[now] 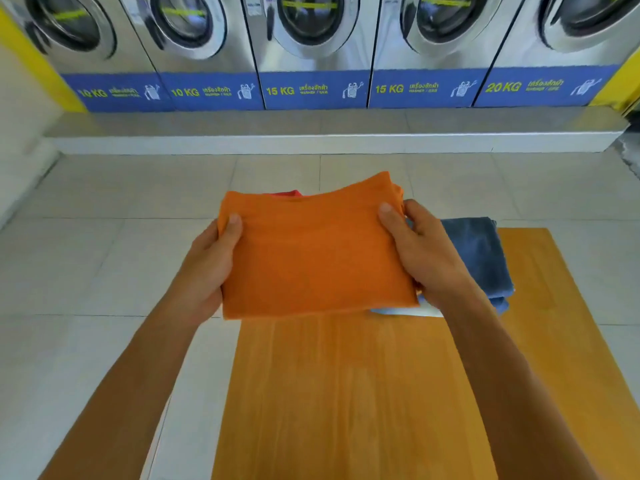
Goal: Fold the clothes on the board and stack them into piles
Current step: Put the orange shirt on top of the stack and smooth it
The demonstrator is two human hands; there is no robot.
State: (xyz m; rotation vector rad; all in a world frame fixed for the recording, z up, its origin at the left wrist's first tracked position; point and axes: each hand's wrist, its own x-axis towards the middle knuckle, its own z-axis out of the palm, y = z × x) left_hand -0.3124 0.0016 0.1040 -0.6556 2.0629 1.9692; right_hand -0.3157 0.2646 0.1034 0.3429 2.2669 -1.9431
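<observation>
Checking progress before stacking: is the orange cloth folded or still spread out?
Folded: the orange cloth is a compact rectangle with layered edges, held by left hand and right hand.

Blue base panels (313, 90) of the washing machines (311, 29), from the leftmost machine rightward: "10 KG", "10 KG", "15 KG", "15 KG", "20 KG"; smaller script beside each is illegible.

A folded cloth (311, 251) hangs above the board (346, 393), a pile (481, 258) to its right.

Wooden board (346, 393) bearing folded blue clothes pile (481, 258)
</observation>
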